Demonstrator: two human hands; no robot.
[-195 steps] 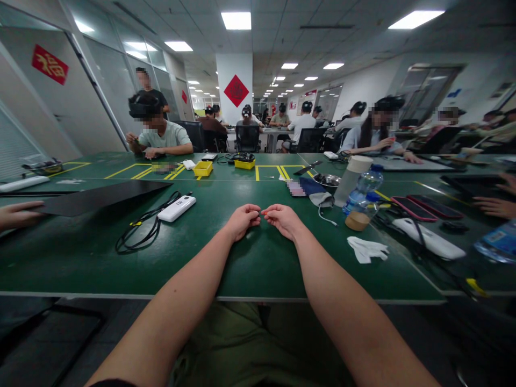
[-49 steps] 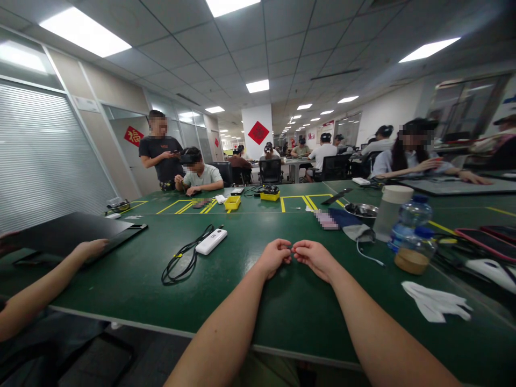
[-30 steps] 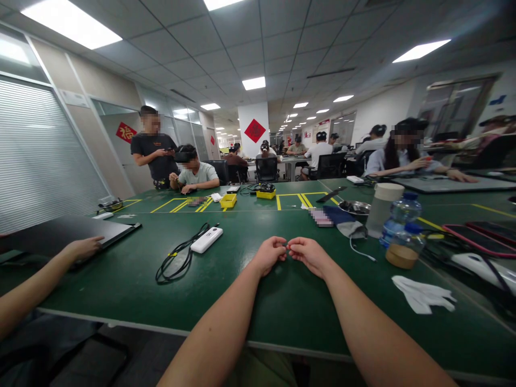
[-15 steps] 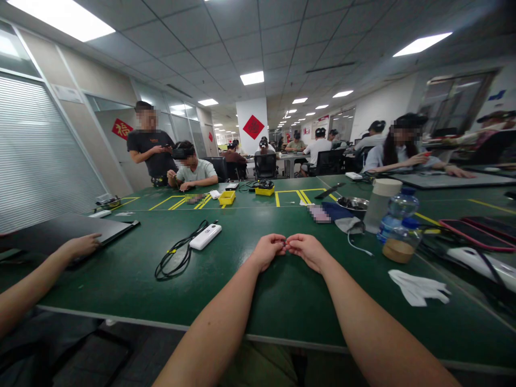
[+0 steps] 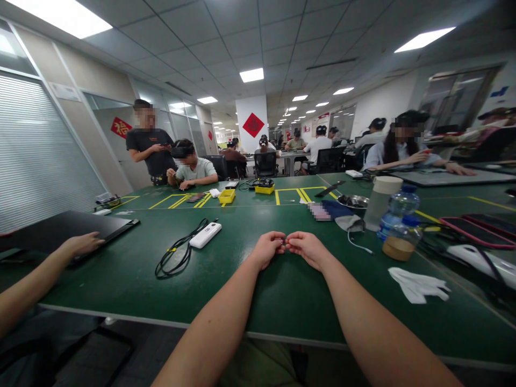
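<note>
Both my hands meet over the green table [image 5: 121, 290], fingertips nearly touching. My left hand [image 5: 267, 250] is closed in a pinch around a small dark, shiny piece [image 5: 282, 243], too small to name. Facing it, my right hand [image 5: 307, 249] has its thumb and fingers drawn together at the same piece; whether it grips anything is hidden by the fingers. To the left of my hands lies a white power bank [image 5: 206, 235] beside a coiled black cable [image 5: 174, 262].
A white glove [image 5: 419, 285], a clear bottle with a blue cap [image 5: 403, 239] and a pale tumbler [image 5: 382, 201] stand or lie to the right. Yellow trays [image 5: 227, 196] sit farther back. At left, another person's hand [image 5: 83, 244] rests on a dark flat panel [image 5: 60, 228].
My hands stay together at the same spot, with only a slight shift of the fingers. The other person's hand at left has moved slightly right.
</note>
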